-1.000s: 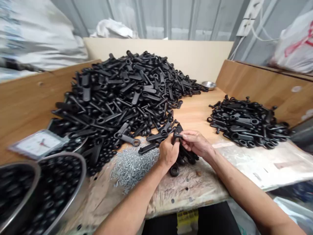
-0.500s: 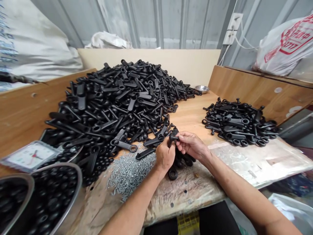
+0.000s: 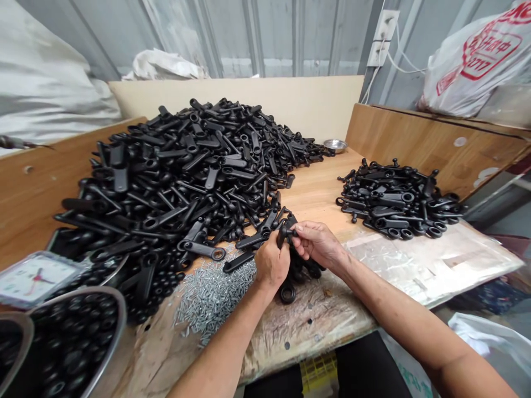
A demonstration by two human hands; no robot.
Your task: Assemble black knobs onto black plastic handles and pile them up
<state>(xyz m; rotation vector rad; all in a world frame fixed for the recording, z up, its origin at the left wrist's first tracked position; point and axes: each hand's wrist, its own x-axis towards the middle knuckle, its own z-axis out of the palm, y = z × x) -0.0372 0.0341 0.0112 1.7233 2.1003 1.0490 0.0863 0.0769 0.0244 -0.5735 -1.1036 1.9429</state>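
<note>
1. Left hand (image 3: 271,260): closed around a black, elongated crank handle (image 3: 282,236), apparently plastic, held above the front part of the pale wooden tabletop (image 3: 315,190).
2. Right hand (image 3: 317,243): thumb and fingertips pinching the short knob-like end that juts from the same handle; whether the two parts are firmly joined, cannot tell.
3. Progress, by judgement: this piece looks partway, not yet set down. Heap of black crank handles with knobs (image 3: 398,202) on the right looks finished; far larger heap of black handles (image 3: 199,160) at left rear looks like the bulk left to do.
4. Loose black ring-ended pieces (image 3: 287,293) lie just under the hands; their stage is unclear.
5. Left of the hands: spread of small silvery metal pins (image 3: 211,296). Farther left, a round metal-rimmed bowl (image 3: 121,318) full of glossy black knobs (image 3: 77,337), with a white square clock (image 3: 37,279) behind.
6. Far back: small shiny metal dish (image 3: 335,145).
7. In the way: the near handles and pins crowd the left hand; between hands and right heap, nothing seen blocking.
</note>
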